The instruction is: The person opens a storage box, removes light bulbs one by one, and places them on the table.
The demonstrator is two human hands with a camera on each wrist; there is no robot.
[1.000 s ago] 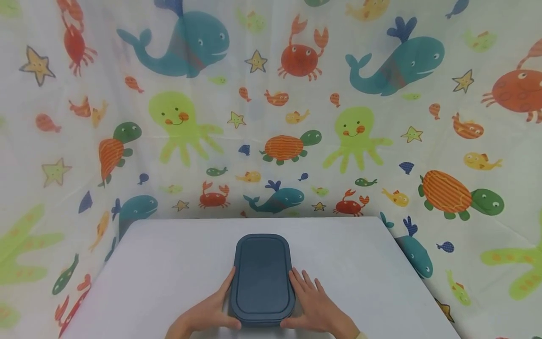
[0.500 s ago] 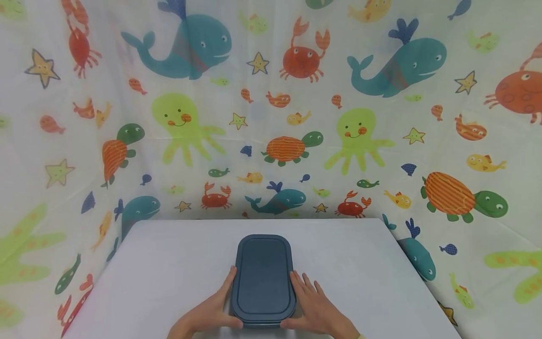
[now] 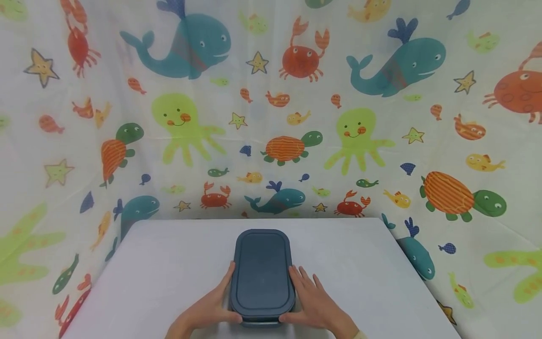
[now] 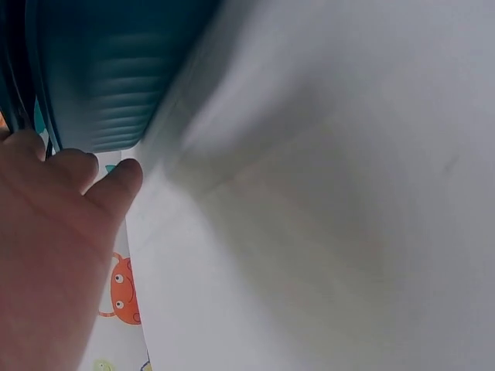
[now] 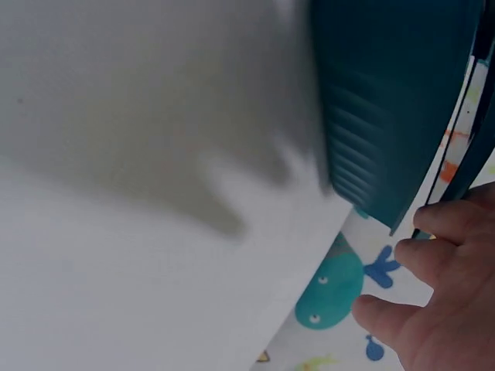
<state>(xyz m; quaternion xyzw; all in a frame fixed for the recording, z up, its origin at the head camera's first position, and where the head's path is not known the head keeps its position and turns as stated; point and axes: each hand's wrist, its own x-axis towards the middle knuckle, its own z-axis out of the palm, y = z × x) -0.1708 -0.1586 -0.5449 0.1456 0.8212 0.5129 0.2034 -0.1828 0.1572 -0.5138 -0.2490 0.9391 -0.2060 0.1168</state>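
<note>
A dark blue lid, rectangular with rounded corners, lies over a matching box at the near middle of the table. My left hand holds the lid at its left side, thumb at the near corner. On the opposite side, my right hand holds it the same way. In the right wrist view, a gap shows between the lid and the ribbed box wall, with the curtain visible through it. The left wrist view shows the box's other ribbed wall. The box's inside is hidden.
The box stands on a white table whose far edge meets a curtain printed with sea animals. The curtain also hangs along both sides of the table. Shadows of the hands fall on the tabletop.
The lid has risen off the box, held by both hands. More of the box's near wall shows below the lid's near edge than before.
</note>
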